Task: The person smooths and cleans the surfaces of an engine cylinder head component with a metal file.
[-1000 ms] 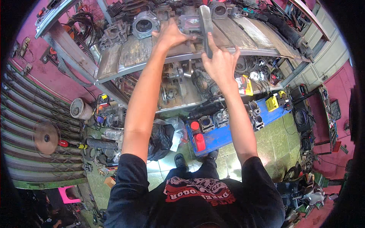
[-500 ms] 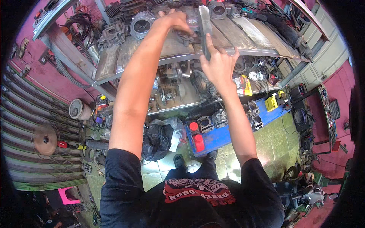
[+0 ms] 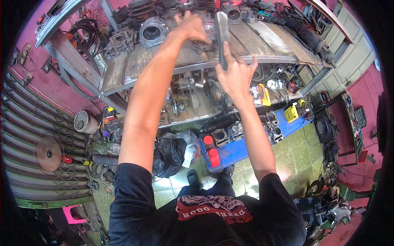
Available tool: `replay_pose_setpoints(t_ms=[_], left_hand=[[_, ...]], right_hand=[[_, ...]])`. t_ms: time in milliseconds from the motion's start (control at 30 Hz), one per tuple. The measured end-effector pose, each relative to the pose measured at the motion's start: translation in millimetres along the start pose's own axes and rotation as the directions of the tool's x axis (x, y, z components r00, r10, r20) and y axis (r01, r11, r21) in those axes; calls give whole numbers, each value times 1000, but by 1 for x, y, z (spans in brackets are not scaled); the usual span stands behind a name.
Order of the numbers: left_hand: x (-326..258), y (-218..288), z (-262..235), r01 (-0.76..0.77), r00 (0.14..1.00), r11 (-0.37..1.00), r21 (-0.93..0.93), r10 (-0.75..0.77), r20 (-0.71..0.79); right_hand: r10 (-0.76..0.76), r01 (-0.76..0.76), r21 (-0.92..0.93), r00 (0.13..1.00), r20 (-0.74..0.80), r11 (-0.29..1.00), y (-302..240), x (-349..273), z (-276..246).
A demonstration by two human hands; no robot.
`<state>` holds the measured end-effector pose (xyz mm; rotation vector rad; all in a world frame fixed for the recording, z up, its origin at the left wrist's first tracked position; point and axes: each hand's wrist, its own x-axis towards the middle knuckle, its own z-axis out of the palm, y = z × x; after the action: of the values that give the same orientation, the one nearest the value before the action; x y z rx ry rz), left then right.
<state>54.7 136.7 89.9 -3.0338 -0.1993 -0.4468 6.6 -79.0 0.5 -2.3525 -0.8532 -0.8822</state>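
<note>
My right hand (image 3: 236, 78) grips the near end of a long flat grey bar (image 3: 222, 30), its index finger stretched along it and the little finger lifted. The bar points away from me over the wooden-topped bench (image 3: 242, 39). To its left, my left hand (image 3: 192, 28) spans a metal engine part (image 3: 210, 32), fingertips on the far side and thumb on the near side. Much of that part is hidden by the hand and the bar. A round-bored aluminium engine casting (image 3: 152, 32) stands left of my left hand.
Another engine casting (image 3: 121, 43) and a black tube-like part (image 3: 308, 33) lie on the bench. Loose parts fill the lower shelf (image 3: 193, 110). On the floor are a blue platform (image 3: 234, 153) bearing cylinder blocks and red bottles, and a black plastic bag (image 3: 169, 158).
The view has shifted slightly, so the bench appears a little lower. My left fingers look somewhat more spread. Both hands stay at the same part and bar.
</note>
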Motion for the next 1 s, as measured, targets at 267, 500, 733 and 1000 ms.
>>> replay_pose_setpoints(t_ms=[267,500,733,1000], left_hand=[[2,9,10,-87,955,995,41,95,-282],[8,9,43,-146,822,988,49,149,-550],[-14,17,55,-89,881,996,-13,73,-467],[-41,11,68,-47,849,998,-45,17,-528]], right_hand=[[42,-42,32,999,12,999,2,0,0],[27,-27,20,1000,3,999,0,-8,8],[86,-87,25,995,43,996,7,-14,2],[28,-28,35,1000,-8,999,4,-17,11]])
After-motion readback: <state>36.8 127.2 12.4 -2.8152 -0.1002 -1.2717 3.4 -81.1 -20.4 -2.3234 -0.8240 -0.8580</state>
